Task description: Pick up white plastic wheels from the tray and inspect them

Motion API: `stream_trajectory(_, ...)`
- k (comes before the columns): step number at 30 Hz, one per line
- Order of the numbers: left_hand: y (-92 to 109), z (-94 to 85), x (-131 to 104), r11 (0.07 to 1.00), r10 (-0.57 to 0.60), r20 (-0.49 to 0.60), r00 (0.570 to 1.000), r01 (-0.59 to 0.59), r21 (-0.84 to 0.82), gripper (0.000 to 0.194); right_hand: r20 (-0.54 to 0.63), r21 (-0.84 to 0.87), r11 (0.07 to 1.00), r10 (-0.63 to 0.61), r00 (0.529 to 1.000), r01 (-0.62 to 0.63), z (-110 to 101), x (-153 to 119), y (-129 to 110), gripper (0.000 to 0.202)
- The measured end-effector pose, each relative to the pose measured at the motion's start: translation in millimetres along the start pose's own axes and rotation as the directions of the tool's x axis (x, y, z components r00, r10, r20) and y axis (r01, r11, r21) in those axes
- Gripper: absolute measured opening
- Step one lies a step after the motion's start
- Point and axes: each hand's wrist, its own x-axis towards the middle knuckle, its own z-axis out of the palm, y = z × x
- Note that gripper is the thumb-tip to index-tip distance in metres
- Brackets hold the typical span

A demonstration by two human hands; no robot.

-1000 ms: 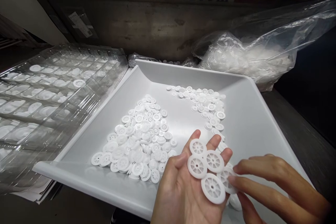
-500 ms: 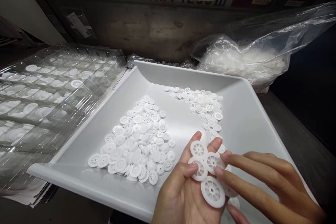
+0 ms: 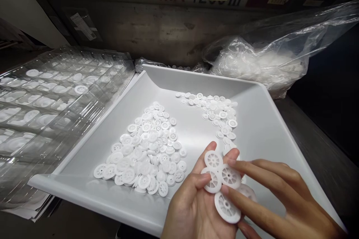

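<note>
Several white spoked plastic wheels (image 3: 213,160) lie together in my left hand (image 3: 196,201), whose thumb presses on one of them. They touch edge to edge near the middle; I cannot tell whether they are joined. From the right, my right hand (image 3: 280,194) reaches over them. One of its fingertips rests at the right wheel, another on the lowest wheel (image 3: 227,209), and its thumb, partly hidden, is below that wheel's edge. Another white wheel (image 3: 246,192) shows partly behind the right fingers. Both hands are over the front right of a grey tray (image 3: 106,198).
In the tray are a big heap of white wheels (image 3: 148,149) on the left and a looser band of wheels (image 3: 221,110) on the right. Clear compartment trays (image 3: 42,101) with white parts stand left. A plastic bag (image 3: 260,59) sits behind right, before a machine panel (image 3: 134,26).
My right fingers have shifted slightly left, with the lower fingertip moving from the right wheel down onto the lowest one. The lowest wheel has tilted. My left hand keeps its hold.
</note>
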Motion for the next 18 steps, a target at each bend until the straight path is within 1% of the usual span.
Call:
stream_trajectory(4, 0.2, 2.4, -0.6, 1.000, 0.012, -0.020, 1.000, -0.012, 0.017, 0.052, 0.092, 0.003, 1.000, -0.016, 0.996, 0.016, -6.0, 3.8, 2.2, 0.046)
stream_trajectory(8, 0.8, 2.8, -0.5, 1.000, -0.008, -0.017, 1.000, 0.009, 0.018, 0.051, 0.043, 0.000, 1.000, 0.005, 0.999, -0.005, -7.7, 7.8, 1.4, 0.040)
stream_trajectory(13, -0.3, 1.9, -0.4, 1.000, -0.007, -0.022, 1.000, 0.007, 0.006, 0.050, 0.084, 0.017, 1.000, 0.014, 0.996, -0.016, -9.3, 8.7, 0.2, 0.042)
stream_trajectory(16, -0.9, 2.5, -0.3, 1.000, -0.014, -0.043, 0.999, 0.013, -0.015, 0.051, 0.088, 0.017, 1.000, 0.014, 0.996, -0.016, -10.3, 8.9, 0.6, 0.042)
stream_trajectory(18, -0.9, 3.9, -0.2, 0.999, -0.022, -0.056, 0.998, 0.019, -0.046, 0.050, 0.057, 0.009, 1.000, 0.021, 0.998, -0.021, -8.9, 8.7, 0.6, 0.038)
